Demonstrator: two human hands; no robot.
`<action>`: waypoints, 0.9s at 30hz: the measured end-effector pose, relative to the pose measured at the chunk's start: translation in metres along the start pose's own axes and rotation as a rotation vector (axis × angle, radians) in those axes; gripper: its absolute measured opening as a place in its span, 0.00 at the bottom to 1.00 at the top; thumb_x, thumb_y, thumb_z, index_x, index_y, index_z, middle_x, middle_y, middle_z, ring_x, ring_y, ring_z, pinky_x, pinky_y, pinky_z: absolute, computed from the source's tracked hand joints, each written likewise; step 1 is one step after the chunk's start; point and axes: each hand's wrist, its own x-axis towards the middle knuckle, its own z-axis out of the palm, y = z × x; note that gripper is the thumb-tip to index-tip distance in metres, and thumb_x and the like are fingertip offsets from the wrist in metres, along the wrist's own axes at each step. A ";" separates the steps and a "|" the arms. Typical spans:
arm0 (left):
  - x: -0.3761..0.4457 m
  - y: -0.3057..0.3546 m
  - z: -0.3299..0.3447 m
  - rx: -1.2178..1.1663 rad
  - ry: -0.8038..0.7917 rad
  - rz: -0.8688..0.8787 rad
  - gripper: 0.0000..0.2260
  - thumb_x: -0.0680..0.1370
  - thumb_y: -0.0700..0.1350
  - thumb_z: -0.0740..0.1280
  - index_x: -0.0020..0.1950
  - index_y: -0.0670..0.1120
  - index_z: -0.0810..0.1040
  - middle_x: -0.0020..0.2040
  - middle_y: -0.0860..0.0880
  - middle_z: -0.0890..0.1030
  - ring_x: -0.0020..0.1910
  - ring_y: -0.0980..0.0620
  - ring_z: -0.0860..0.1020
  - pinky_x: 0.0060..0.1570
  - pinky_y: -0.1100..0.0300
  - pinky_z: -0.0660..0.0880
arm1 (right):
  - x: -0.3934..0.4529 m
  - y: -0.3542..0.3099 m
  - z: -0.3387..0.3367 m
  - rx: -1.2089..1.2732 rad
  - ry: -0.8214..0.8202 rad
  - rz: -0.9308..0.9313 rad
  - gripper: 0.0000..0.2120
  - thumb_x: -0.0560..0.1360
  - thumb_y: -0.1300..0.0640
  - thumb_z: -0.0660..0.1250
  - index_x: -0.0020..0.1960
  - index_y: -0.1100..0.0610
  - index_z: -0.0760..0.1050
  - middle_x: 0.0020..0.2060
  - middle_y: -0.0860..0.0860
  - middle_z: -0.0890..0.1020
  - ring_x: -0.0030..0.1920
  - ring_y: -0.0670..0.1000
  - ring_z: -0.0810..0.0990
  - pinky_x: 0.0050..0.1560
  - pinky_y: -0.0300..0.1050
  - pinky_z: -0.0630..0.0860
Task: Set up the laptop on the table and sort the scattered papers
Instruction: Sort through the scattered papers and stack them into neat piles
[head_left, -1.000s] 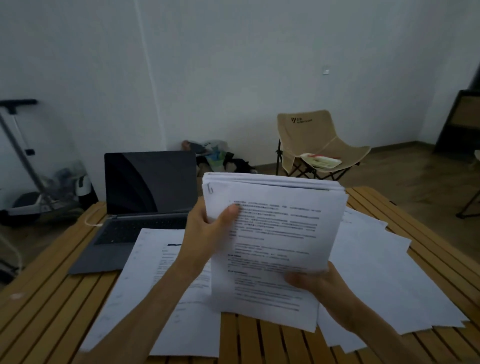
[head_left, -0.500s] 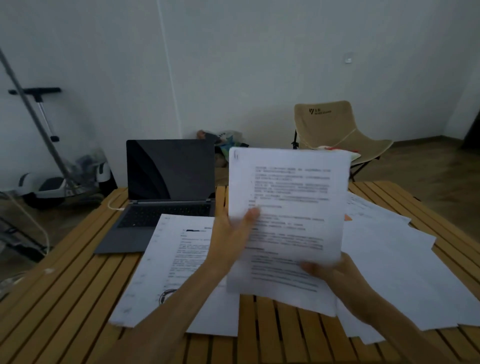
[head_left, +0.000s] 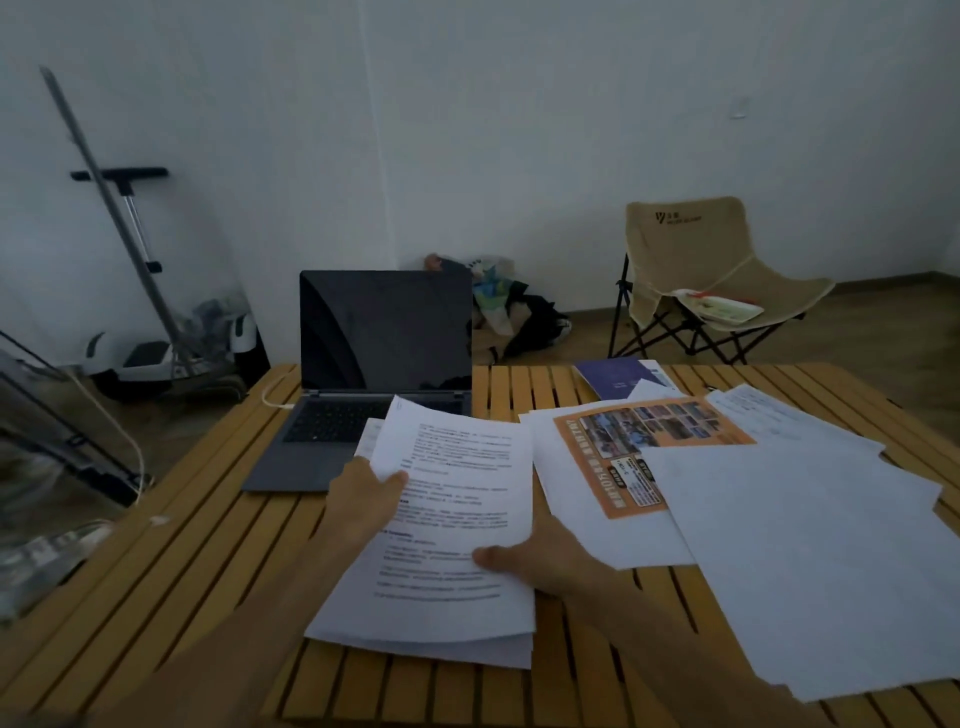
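A grey laptop (head_left: 382, 358) stands open with a dark screen at the back left of the slatted wooden table (head_left: 171, 551). In front of it a stack of printed white papers (head_left: 447, 519) lies low over the table. My left hand (head_left: 363, 499) grips the stack's left edge, thumb on top. At the lower right edge my right hand (head_left: 540, 564) holds it, thumb on the top sheet. Loose white sheets (head_left: 810, 551) and an orange flyer (head_left: 639, 457) are spread over the table's right half.
A dark blue booklet (head_left: 615, 375) lies at the table's back edge. A white cable (head_left: 275, 397) runs from the laptop's left side. Behind the table stand a beige folding chair (head_left: 696, 275), a bag pile (head_left: 504, 306) on the floor, and a scooter (head_left: 150, 343) by the wall.
The paper stack, held upright in front of me before, has come down flat to the table, just in front of the laptop. Both hands kept their hold. The orange flyer is now uncovered.
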 end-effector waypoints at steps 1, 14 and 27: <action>0.002 -0.004 0.002 0.041 0.007 -0.008 0.26 0.78 0.54 0.67 0.69 0.37 0.70 0.63 0.39 0.76 0.58 0.40 0.76 0.46 0.55 0.73 | 0.002 0.004 0.001 -0.096 0.035 0.011 0.26 0.67 0.46 0.78 0.62 0.43 0.72 0.61 0.47 0.81 0.57 0.46 0.80 0.49 0.36 0.77; 0.010 -0.007 0.004 -0.021 -0.009 -0.043 0.30 0.74 0.57 0.67 0.69 0.41 0.69 0.64 0.40 0.75 0.60 0.40 0.74 0.54 0.52 0.75 | 0.004 -0.006 0.041 -0.324 0.381 0.055 0.21 0.76 0.56 0.67 0.64 0.60 0.65 0.59 0.54 0.70 0.60 0.51 0.72 0.58 0.39 0.74; 0.015 -0.008 0.001 -0.194 -0.018 -0.057 0.20 0.74 0.47 0.70 0.63 0.41 0.75 0.57 0.43 0.79 0.54 0.44 0.78 0.49 0.53 0.78 | 0.012 -0.011 0.009 0.291 0.193 0.054 0.16 0.78 0.68 0.58 0.63 0.55 0.69 0.50 0.49 0.80 0.47 0.48 0.81 0.34 0.39 0.78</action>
